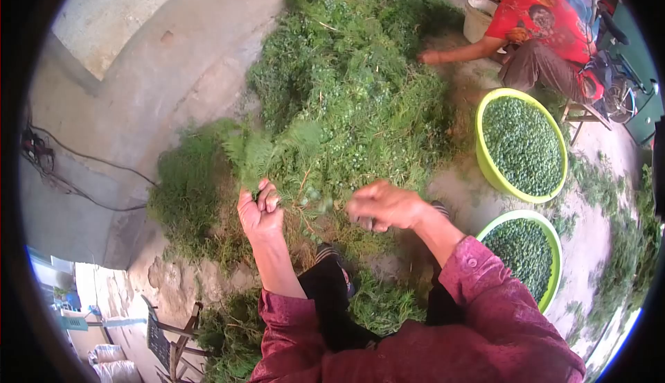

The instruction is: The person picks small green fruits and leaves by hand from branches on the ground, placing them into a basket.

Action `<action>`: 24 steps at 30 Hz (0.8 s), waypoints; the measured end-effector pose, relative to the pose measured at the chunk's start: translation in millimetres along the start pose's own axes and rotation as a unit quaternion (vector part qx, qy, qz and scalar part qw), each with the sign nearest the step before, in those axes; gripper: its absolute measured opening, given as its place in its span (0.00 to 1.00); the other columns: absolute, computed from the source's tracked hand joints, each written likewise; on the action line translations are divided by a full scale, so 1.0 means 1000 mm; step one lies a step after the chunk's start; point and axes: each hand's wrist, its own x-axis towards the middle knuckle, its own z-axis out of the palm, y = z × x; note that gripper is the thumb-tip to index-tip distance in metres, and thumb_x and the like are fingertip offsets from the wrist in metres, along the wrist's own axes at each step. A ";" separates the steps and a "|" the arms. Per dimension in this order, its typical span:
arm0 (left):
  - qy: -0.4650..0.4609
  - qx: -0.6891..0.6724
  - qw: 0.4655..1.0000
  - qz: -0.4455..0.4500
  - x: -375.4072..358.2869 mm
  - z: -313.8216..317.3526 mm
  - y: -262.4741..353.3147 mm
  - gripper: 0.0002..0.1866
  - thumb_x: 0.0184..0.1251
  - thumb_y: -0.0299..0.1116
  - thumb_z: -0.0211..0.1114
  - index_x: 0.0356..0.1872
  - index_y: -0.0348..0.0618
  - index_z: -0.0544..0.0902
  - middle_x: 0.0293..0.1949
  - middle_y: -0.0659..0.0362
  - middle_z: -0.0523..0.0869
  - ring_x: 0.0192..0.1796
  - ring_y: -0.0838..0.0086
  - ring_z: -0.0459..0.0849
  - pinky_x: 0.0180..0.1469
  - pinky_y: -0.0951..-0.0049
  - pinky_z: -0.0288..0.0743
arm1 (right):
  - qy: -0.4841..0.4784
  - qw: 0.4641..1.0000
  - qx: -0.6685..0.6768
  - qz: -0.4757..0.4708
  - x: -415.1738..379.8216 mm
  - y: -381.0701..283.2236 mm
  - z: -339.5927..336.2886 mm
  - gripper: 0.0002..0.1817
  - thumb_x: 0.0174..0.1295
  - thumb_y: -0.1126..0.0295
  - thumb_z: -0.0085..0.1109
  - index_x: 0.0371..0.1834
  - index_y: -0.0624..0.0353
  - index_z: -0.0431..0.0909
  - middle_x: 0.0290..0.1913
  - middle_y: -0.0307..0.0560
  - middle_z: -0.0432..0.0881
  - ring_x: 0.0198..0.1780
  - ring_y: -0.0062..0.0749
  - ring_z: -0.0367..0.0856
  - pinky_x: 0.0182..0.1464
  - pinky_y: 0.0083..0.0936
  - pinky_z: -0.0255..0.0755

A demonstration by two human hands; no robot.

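My left hand (260,210) is closed on a feathery green sprig (277,149), which rises above its fingers over the heap. To its right, my right hand (377,205) has its fingers curled and blurred by motion; what they hold, if anything, cannot be made out. Beyond both hands spreads a large pile of green branches (346,85) with small pale green berries. At the right stand a yellow-green basin (483,158) and a second, lighter green basin (556,244), both filled with small green berries.
Another person in a red shirt (547,19) sits at the upper right, one arm stretched to the pile, beside a white bucket (476,21). A wooden-legged chair (176,345) stands at the lower left. Cables (90,160) run along the left. More cut greenery (384,307) lies by my feet.
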 end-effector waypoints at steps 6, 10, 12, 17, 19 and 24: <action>0.035 -0.066 0.997 -0.015 -0.007 0.006 -0.006 0.10 0.63 0.34 0.48 0.30 0.38 0.64 0.21 0.62 0.61 0.17 0.82 0.53 0.15 0.80 0.45 | 0.082 0.868 0.482 -0.083 0.011 0.021 -0.011 0.05 0.56 0.73 0.57 0.35 0.59 0.73 0.34 0.48 0.78 0.24 0.21 0.73 0.13 0.08 0.54; -0.003 -0.077 0.994 -0.076 -0.001 0.005 -0.013 0.14 0.64 0.39 0.54 0.32 0.38 0.67 0.23 0.60 0.66 0.16 0.83 0.55 0.14 0.82 0.49 | 0.072 0.883 0.455 -0.095 0.018 0.014 -0.003 0.07 0.54 0.74 0.60 0.36 0.59 0.74 0.29 0.42 0.76 0.21 0.18 0.68 0.15 0.08 0.54; -0.006 -0.072 0.994 -0.078 -0.001 0.005 -0.018 0.14 0.64 0.40 0.54 0.32 0.38 0.67 0.23 0.60 0.66 0.16 0.83 0.55 0.14 0.82 0.49 | 0.080 0.898 0.424 -0.089 0.020 0.011 0.003 0.09 0.53 0.73 0.61 0.36 0.59 0.74 0.28 0.40 0.75 0.21 0.17 0.67 0.15 0.08 0.53; -0.002 -0.033 0.997 -0.066 -0.002 0.010 -0.030 0.14 0.64 0.39 0.54 0.33 0.38 0.66 0.23 0.61 0.66 0.15 0.84 0.55 0.14 0.82 0.48 | 0.116 0.944 0.309 -0.027 0.025 0.003 0.018 0.13 0.50 0.71 0.65 0.37 0.60 0.74 0.25 0.34 0.75 0.21 0.14 0.67 0.17 0.08 0.55; 0.013 -0.041 0.996 -0.077 -0.004 0.012 -0.032 0.13 0.65 0.39 0.54 0.35 0.38 0.66 0.23 0.61 0.66 0.15 0.83 0.55 0.14 0.82 0.49 | 0.133 0.948 0.287 -0.017 0.023 0.000 0.021 0.12 0.50 0.71 0.65 0.36 0.61 0.74 0.24 0.34 0.75 0.20 0.14 0.67 0.17 0.09 0.54; 0.050 -0.023 0.998 -0.015 -0.004 0.011 -0.020 0.11 0.66 0.37 0.53 0.35 0.38 0.67 0.23 0.60 0.67 0.15 0.83 0.54 0.14 0.82 0.48 | 0.083 0.944 0.309 -0.078 0.022 0.004 0.016 0.07 0.51 0.76 0.61 0.32 0.64 0.75 0.21 0.36 0.73 0.15 0.13 0.62 0.14 0.10 0.51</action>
